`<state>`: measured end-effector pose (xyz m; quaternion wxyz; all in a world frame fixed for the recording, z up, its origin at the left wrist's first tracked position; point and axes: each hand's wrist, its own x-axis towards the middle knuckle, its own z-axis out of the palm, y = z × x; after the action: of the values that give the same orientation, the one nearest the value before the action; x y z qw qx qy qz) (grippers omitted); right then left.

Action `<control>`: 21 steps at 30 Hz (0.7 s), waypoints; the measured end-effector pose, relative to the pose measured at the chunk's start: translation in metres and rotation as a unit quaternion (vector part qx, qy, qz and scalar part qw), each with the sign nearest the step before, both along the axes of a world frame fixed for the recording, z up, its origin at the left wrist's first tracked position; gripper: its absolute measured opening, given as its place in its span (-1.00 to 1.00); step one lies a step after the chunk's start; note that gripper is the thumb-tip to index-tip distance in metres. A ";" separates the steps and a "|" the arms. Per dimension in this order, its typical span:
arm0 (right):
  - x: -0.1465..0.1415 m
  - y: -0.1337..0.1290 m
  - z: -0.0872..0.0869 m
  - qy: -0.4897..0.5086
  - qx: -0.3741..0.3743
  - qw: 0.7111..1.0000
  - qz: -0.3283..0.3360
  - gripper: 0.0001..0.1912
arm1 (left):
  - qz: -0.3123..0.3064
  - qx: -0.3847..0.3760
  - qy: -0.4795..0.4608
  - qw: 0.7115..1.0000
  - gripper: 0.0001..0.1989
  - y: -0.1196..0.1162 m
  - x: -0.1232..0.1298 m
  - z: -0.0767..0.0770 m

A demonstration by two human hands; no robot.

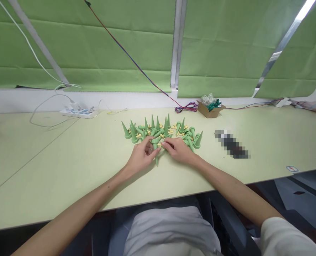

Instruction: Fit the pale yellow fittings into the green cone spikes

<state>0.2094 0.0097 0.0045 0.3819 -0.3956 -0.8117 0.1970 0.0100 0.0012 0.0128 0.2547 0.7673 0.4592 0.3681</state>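
From my end of the head view, I have both hands together near the middle of the frame, just below a loose cluster of green parts. My left hand (140, 156) is curled, thumb on one side and fingers on the other, gripping a green spike (156, 152) near its wide capped end. The spike's narrow tip points toward the bottom of the frame, back at the wearer's body; its long axis runs nearly straight up and down in the picture, the tip leaning slightly right. My right hand (178, 149) has its thumb and index finger pressed together on a small yellow piece (160, 145), right beside the spike's cap.

Beyond the hands, the other green spikes (133, 135) spread across the centre of the pale table (67, 170). Several stand on their wide ends, tips upward; others lie tilted at mixed angles, with small yellow pieces among them.

Up and to the right of the cluster I can see an open cardboard box (214, 113) holding clear plastic and dark green material, with a coiled red-and-blue wire (186, 107) just to its left. A white power strip (80, 113) sits left of centre near the wall. Right of the cluster, a dark object (231, 144) is pixelated; I can't tell what it is.
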 end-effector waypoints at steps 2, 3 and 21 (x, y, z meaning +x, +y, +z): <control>0.000 -0.001 0.000 0.017 -0.015 1.000 0.006 -0.81 | 0.003 -0.007 -0.005 1.000 -0.54 0.000 0.000 0.000; 0.000 -0.001 0.000 0.024 -0.025 0.999 0.011 -0.87 | 0.004 -0.012 -0.007 1.000 -0.53 0.001 0.000 0.000; 0.002 0.000 -0.002 0.006 -0.023 1.000 0.010 -0.90 | 0.001 -0.018 -0.008 1.000 -0.52 0.001 0.000 0.001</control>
<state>0.2114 0.0097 0.0022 0.3755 -0.3948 -0.8088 0.2214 0.0104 0.0019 0.0134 0.2719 0.7588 0.4648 0.3664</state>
